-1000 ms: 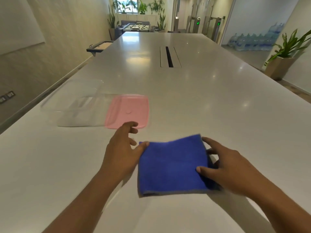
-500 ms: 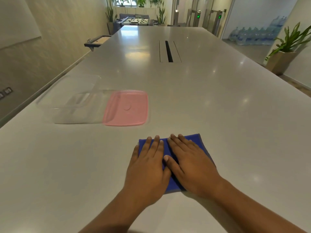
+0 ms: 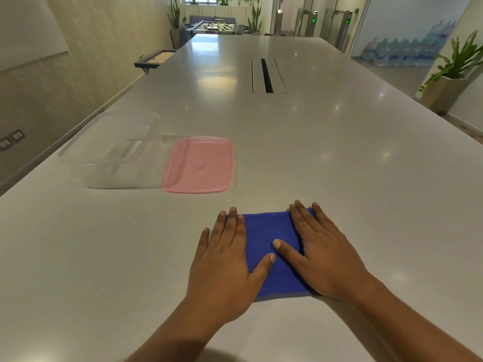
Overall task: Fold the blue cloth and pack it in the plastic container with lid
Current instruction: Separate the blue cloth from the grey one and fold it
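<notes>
The blue cloth (image 3: 269, 239) lies folded into a small rectangle on the white table (image 3: 326, 158), close to me. My left hand (image 3: 227, 262) rests flat on its left side, fingers spread. On the cloth's right side my right hand (image 3: 318, 254) presses flat in the same way. Neither hand grips anything. The clear plastic container (image 3: 112, 150) stands open to the far left, and its pink lid (image 3: 201, 165) lies flat beside it on the right.
A dark cable slot (image 3: 267, 75) runs down the middle of the table farther away. A wall runs along the left table edge. A potted plant (image 3: 449, 79) stands on the floor at the right.
Both hands went from holding the cloth's edges to lying flat together on it, then slid apart toward its left and right sides. The cloth looks narrower than a second ago.
</notes>
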Motion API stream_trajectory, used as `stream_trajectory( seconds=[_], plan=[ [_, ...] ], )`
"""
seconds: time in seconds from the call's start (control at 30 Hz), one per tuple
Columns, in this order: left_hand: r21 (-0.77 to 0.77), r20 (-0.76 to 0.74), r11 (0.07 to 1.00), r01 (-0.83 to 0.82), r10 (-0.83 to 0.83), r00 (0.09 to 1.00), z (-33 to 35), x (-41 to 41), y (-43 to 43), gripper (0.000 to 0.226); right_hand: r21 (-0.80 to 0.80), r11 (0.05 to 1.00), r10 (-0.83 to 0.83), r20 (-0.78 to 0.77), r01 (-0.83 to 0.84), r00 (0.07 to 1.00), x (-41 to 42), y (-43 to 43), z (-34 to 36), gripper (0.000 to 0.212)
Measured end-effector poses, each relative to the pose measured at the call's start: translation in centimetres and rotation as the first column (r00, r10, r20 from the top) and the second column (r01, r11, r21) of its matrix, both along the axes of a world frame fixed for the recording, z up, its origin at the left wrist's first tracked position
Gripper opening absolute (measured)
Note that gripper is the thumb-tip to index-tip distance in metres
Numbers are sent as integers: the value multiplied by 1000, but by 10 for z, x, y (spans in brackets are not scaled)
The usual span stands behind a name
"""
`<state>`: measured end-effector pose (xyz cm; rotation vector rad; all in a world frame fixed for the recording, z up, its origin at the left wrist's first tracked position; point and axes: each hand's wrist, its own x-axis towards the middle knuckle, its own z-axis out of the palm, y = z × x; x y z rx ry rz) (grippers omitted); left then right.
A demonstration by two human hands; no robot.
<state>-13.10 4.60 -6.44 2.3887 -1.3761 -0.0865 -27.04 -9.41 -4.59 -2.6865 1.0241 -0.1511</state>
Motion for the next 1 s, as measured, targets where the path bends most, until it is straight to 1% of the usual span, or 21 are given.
stream_trajectory(
  seconds=[0.07,0.13,0.2,0.23,0.3,0.37,0.43,0.47,0.5,0.53,0.57,0.6,0.63,0.67,0.77,0.83,0.9,1.0],
  plan=[
    [-28,-29,997,-65,64,998,3,1,-1,105,-5,1000,-2,0,2,1000,0,0,-1,97],
    [-39,-60,986,-161,158,986,6,5,-2,121,-7,1000,-1,-1,1,1000,0,0,-1,96],
    [7,-108,978,-210,210,972,8,11,-3,132,-10,1000,-1,-3,1,1000,1,0,-1,95],
    [24,-132,979,-203,205,970,9,12,-4,132,-11,1000,-2,-6,2,1000,1,0,-1,95],
    [-14,-236,983,-182,174,956,12,11,-4,125,-14,1000,-6,-7,6,1000,0,0,-2,95],
    [-151,-438,960,-236,149,887,18,11,-3,111,-19,1000,-8,-6,8,1000,0,0,-3,94],
    [-285,-646,900,-330,74,760,25,12,-3,96,-23,1000,-8,-5,8,1000,0,1,-4,94],
    [-320,-721,868,-380,36,692,30,12,-2,89,-24,1000,-8,-4,8,1000,1,1,-4,94],
    [-326,-789,840,-434,11,614,34,13,-2,82,-24,1000,-9,-1,9,1000,1,1,-4,94],
    [-296,-850,824,-483,3,526,37,14,-1,73,-21,1000,-11,3,11,1000,1,1,-4,94],
    [-239,-896,829,-505,12,443,40,13,-1,61,-17,1000,-12,7,12,1000,1,2,-3,94],
    [-180,-921,854,-488,28,389,43,12,1,46,-11,1000,-13,10,13,1000,1,2,-3,95],
    [-144,-928,885,-443,35,372,45,10,2,31,-7,1000,-12,15,12,1000,0,3,-2,95],
    [-137,-925,910,-391,23,378,47,7,2,20,1,1000,-14,19,14,1000,-1,3,-1,96],
    [-201,-912,928,-313,-61,406,56,-3,3,18,28,999,-33,44,31,999,-7,3,2,100],
    [-248,-915,918,-309,-117,385,63,-5,3,20,78,996,-50,107,42,993,-7,8,7,101],
    [-280,-930,900,-334,-168,326,70,-3,5,20,213,976,-97,234,46,967,-4,13,13,102],
    [-323,-945,840,-437,-263,193,81,2,10,21,441,897,-243,425,35,872,5,27,28,108]
  ],
)
